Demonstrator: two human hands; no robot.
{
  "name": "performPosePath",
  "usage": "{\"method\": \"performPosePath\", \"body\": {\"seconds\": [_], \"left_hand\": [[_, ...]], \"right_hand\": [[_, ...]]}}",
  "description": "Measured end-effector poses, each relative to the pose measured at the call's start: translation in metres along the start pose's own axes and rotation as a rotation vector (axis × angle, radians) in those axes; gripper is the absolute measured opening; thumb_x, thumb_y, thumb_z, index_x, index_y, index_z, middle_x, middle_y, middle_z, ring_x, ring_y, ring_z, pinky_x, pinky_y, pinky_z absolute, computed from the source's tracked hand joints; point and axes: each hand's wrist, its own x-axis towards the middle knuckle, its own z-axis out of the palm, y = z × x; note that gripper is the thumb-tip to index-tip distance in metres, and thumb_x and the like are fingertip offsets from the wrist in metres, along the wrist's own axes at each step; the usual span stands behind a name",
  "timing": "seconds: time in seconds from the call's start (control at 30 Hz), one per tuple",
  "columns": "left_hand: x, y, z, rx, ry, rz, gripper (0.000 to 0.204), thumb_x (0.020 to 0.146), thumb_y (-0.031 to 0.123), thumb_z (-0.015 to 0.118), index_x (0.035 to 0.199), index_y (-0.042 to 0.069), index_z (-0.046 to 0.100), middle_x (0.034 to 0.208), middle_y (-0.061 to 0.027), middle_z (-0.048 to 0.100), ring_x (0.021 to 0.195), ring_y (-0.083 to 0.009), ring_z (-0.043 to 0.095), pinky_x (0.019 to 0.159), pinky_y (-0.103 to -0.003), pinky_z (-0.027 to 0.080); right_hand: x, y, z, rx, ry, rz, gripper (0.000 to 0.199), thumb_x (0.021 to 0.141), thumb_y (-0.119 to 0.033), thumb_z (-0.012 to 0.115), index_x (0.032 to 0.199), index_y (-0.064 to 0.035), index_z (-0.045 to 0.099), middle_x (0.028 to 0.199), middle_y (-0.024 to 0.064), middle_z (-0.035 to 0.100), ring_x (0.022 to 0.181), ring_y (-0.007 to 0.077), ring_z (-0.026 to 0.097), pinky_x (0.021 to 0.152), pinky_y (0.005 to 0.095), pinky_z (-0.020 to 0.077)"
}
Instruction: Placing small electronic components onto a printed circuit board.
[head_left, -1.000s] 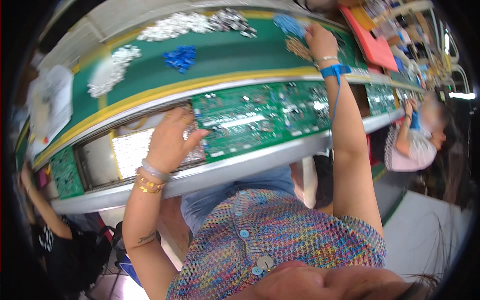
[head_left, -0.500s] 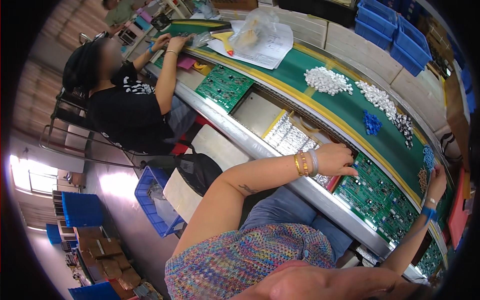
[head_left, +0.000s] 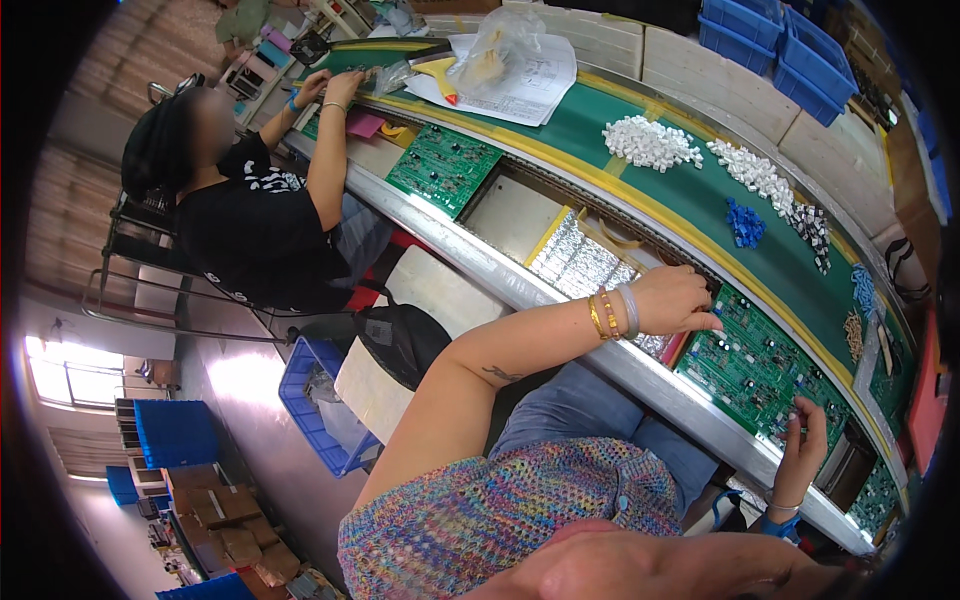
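Observation:
A green circuit board [head_left: 765,355], crowded with small parts, lies in the line's near track. My left hand [head_left: 672,300] is at the board's left end with its fingers curled and thumb extended; what it holds, if anything, is too small to name. Over the board's right end is my right hand [head_left: 803,445], fingers drawn together; a pale speck at their tips could be a part or a nail. On the green belt [head_left: 680,215] beyond lie heaps of small parts: white [head_left: 650,142], more white [head_left: 752,175], blue [head_left: 745,222], black-and-white [head_left: 810,235], light blue [head_left: 863,288] and tan [head_left: 854,335].
Another circuit board [head_left: 443,170] sits farther left, before a co-worker [head_left: 260,200] whose hands are over the line. Papers [head_left: 540,80], a yellow-handled brush [head_left: 437,75] and a clear bag [head_left: 497,55] lie on the belt. Blue bins [head_left: 815,75] stand behind; a metal rail [head_left: 530,285] edges the line.
My right hand has come from the light blue and tan parts at the far right back toward me, over the board's right end. My left hand stays nearly in place.

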Motion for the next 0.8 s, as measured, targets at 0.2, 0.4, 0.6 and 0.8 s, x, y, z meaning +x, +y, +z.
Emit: {"method": "performPosePath", "body": {"seconds": [0.2, 0.4, 0.6, 0.8], "left_hand": [[-0.002, 0.003, 0.001, -0.003, 0.019, -0.001, 0.049, 0.088, 0.051, 0.047, 0.087, 0.006, 0.064, 0.084, -0.0116, 0.058, 0.085, -0.0302, 0.055, 0.074, -0.040, 0.046], [0.000, 0.001, 0.002, -0.017, 0.019, -0.005, 0.048, 0.088, 0.050, 0.048, 0.089, 0.006, 0.065, 0.085, -0.0119, 0.059, 0.085, -0.0308, 0.055, 0.074, -0.040, 0.046], [0.000, -0.003, 0.005, -0.024, 0.061, -0.002, 0.050, 0.088, 0.051, 0.047, 0.083, 0.005, 0.065, 0.082, -0.0128, 0.059, 0.082, -0.0316, 0.055, 0.074, -0.040, 0.046], [-0.003, -0.004, 0.004, -0.018, 0.109, 0.015, 0.053, 0.088, 0.052, 0.046, 0.077, 0.004, 0.066, 0.078, -0.0134, 0.059, 0.079, -0.0319, 0.055, 0.073, -0.040, 0.046]], "right_hand": [[-0.014, 0.017, 0.002, 0.083, -0.025, 0.050, 0.014, 0.088, 0.004, 0.051, 0.100, -0.0005, 0.057, 0.091, 0.0027, 0.055, 0.078, 0.0083, 0.052, 0.061, 0.0215, 0.0490], [-0.012, 0.017, 0.006, 0.026, 0.035, 0.067, 0.015, 0.087, 0.005, 0.052, 0.099, -0.0006, 0.058, 0.090, 0.0024, 0.056, 0.074, 0.0083, 0.052, 0.066, 0.0208, 0.0455], [-0.006, 0.012, 0.010, -0.031, 0.052, -0.004, 0.013, 0.087, 0.002, 0.055, 0.099, 0.0004, 0.058, 0.088, 0.0023, 0.058, 0.074, 0.0075, 0.052, 0.067, 0.0208, 0.0441], [-0.006, 0.008, 0.013, 0.003, 0.038, 0.015, 0.013, 0.086, 0.002, 0.056, 0.099, 0.0012, 0.059, 0.089, 0.0071, 0.059, 0.077, 0.0124, 0.057, 0.070, 0.0243, 0.0467]]}}
